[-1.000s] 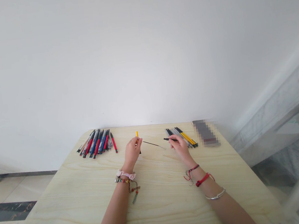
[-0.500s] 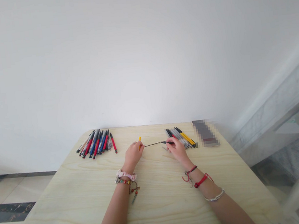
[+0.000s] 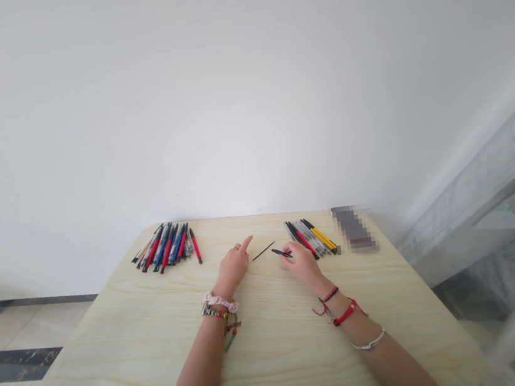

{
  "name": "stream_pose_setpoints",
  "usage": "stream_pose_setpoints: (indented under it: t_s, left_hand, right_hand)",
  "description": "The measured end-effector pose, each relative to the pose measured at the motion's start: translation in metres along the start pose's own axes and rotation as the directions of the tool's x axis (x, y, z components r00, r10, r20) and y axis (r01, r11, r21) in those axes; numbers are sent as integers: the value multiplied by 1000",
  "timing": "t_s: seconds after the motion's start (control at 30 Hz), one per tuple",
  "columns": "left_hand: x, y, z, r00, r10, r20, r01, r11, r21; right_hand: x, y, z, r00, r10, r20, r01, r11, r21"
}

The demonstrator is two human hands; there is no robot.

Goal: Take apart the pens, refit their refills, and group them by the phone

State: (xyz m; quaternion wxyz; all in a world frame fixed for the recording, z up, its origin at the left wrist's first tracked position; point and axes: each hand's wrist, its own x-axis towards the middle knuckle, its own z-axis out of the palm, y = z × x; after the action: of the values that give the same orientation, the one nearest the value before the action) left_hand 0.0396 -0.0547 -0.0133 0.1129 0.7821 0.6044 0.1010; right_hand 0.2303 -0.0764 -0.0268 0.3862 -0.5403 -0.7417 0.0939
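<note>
My left hand (image 3: 235, 265) rests on the wooden table (image 3: 277, 342) with the index finger pointing forward and the other fingers curled; whatever is inside them is hidden. Just right of that fingertip a thin black pen refill (image 3: 264, 251) lies slanted on the wood. My right hand (image 3: 301, 262) pinches a short black pen part (image 3: 281, 253) whose tip points toward the refill. I cannot tell whether the two touch. A row of yellow, black and red pens (image 3: 313, 236) lies just beyond my right hand.
A pile of red, blue and black pens (image 3: 168, 246) lies at the table's back left. A dark blurred flat object (image 3: 354, 229) sits at the back right. A white wall stands behind the table, and a marble ledge (image 3: 495, 161) runs along the right.
The yellow pen piece seen at my left fingers is no longer visible. My left index finger has stretched out. My right hand moved left, and the refill now lies on the table.
</note>
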Motion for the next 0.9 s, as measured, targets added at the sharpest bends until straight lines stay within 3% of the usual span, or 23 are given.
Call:
stream_pose_setpoints:
  t_s: [0.13,0.4,0.5,0.67,0.9]
  left_hand:
    - [0,0,1,1000,-27,13,27,1000,15]
    - [2,-6,9,999,-15,-46,15,1000,3]
    - [3,-8,11,997,-4,-74,4,1000,0]
    - [3,-7,11,994,8,-105,-9,1000,-3]
    - [4,-5,10,979,37,-202,-52,996,-70]
  right_hand:
    - [-2,-4,2,989,-96,112,106,990,-94]
    - [-2,-8,2,961,-140,239,181,971,-159]
    - [-1,-7,0,967,-147,207,181,971,-156]
    - [2,2,-6,997,-67,46,76,966,-247]
    - [1,13,-8,992,-56,117,94,934,-345]
